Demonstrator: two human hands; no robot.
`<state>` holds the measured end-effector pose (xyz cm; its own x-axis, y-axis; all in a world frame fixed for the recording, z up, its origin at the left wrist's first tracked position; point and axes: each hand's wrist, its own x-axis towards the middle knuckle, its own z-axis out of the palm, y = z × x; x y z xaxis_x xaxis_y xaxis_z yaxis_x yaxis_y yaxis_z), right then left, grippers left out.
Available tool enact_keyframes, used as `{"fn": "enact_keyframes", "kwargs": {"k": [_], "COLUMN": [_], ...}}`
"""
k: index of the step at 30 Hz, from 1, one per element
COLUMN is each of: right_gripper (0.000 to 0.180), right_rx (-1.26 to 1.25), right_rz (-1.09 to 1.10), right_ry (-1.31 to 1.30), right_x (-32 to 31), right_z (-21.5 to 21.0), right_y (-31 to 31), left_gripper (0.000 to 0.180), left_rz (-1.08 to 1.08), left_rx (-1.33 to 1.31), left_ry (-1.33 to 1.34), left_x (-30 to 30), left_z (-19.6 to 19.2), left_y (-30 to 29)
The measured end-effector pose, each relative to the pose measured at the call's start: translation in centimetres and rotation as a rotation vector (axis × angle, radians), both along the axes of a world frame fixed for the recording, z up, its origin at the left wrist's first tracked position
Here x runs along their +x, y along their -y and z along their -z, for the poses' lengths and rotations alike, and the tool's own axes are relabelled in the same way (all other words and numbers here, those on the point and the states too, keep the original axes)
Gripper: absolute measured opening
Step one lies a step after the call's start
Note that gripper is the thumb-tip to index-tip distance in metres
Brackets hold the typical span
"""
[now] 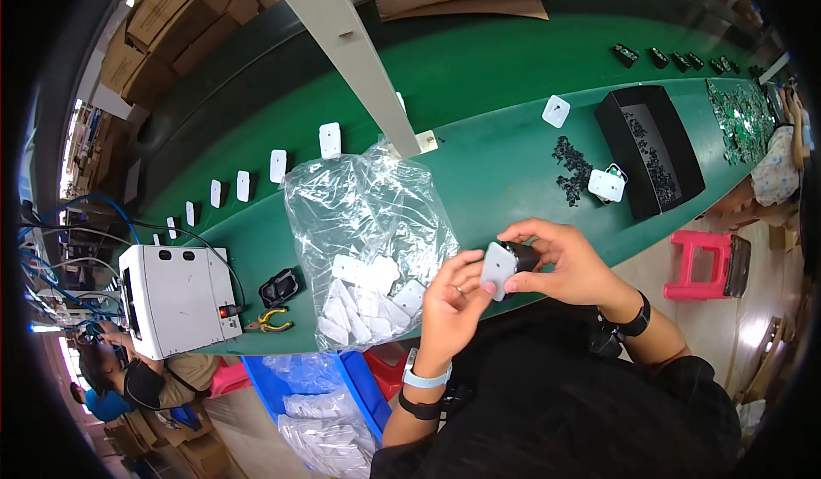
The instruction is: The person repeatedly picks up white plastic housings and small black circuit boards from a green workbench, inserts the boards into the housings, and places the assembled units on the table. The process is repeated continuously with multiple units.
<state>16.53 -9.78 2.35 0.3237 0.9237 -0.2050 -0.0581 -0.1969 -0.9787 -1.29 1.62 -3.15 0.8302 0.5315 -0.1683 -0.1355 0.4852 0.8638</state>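
Note:
In front of my body I hold a small device between both hands: a white rounded cover plate against a black housing. My right hand is closed round the housing, its thumb at the plate's lower right edge. My left hand holds the plate's left side, thumb tip on its lower edge and fingers bent beside it. Left of my hands, a clear plastic bag lies on the green bench with several loose white plates at its near end.
A black box with small dark parts stands at right, beside a scattered dark pile and a white-plated unit. A white machine, pliers and a black housing sit left. A pale post rises beyond the bag.

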Motion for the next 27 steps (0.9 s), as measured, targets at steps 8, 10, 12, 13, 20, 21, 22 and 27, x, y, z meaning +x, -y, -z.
{"fn": "enact_keyframes", "kwargs": {"k": [8,10,12,13,20,21,22,27], "right_gripper": [0.052,0.052,0.052,0.052,0.047,0.047,0.048,0.05], "right_rx": [0.009,0.029,0.041,0.043,0.08,0.106,0.131,0.148], "right_rz": [-0.052,-0.051,-0.05,-0.05,-0.013,-0.005,0.003,0.014], "right_ry": [-0.007,-0.021,-0.037,-0.045,-0.092,-0.056,-0.02,0.183], "right_x": [1.0,1.3,1.4,1.5,1.9,2.2,2.6,5.4], "right_z": [1.1,1.6,2.0,2.2,2.7,2.9,3.2,7.1], "right_y": [0.7,1.1,1.2,1.2,1.2,1.4,1.5,3.0], "left_gripper": [0.044,0.046,0.048,0.047,0.037,0.037,0.037,0.034], "left_rz": [0.108,0.118,0.16,0.157,0.038,0.011,-0.017,-0.116], "left_rx": [-0.028,-0.099,-0.115,-0.078,-0.328,-0.339,-0.349,-0.375], "left_ry": [0.012,0.015,0.012,0.006,0.008,0.01,0.013,-0.018], "left_x": [0.4,0.3,0.4,0.6,1.2,1.1,1.0,1.2], "left_z": [0.9,1.4,1.4,1.1,1.4,2.0,2.2,1.3], "left_y": [0.4,0.3,0.1,0.4,0.6,0.3,0.0,-0.4]}}
